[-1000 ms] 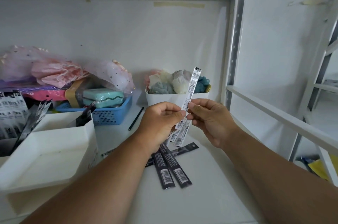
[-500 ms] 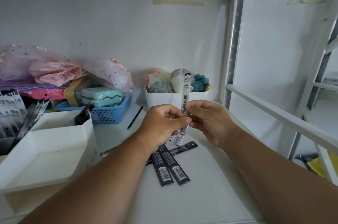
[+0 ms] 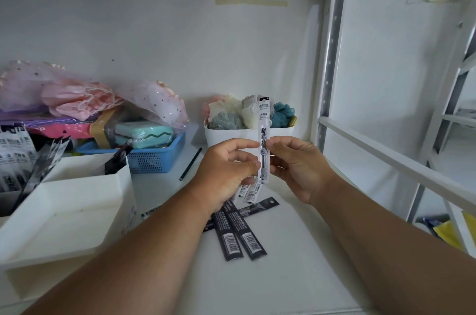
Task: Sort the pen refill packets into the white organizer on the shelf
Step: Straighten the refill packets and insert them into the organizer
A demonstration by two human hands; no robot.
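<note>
Both hands hold a clear-white pen refill packet (image 3: 263, 131) upright above the shelf, printed face toward me. My left hand (image 3: 226, 173) pinches its left edge and also grips more white packets (image 3: 248, 191) that hang below the fist. My right hand (image 3: 298, 162) pinches the right edge. Black refill packets (image 3: 239, 229) lie on the shelf under my hands, two side by side and one crossing behind. The white organizer (image 3: 67, 211) stands at the left, with black packets (image 3: 116, 160) in a rear compartment and white ones (image 3: 15, 155) at its far left.
A blue basket (image 3: 157, 157) with a teal box and pink bags sits behind the organizer. A white bin (image 3: 224, 134) of cloth items stands at the back. A black pencil (image 3: 190, 164) lies between them. A shelf post (image 3: 327, 77) and rail (image 3: 391, 165) stand on the right.
The held white packet turned from tilted with its barcode side showing to upright with its printed front toward me. Both hands stayed in about the same place.
</note>
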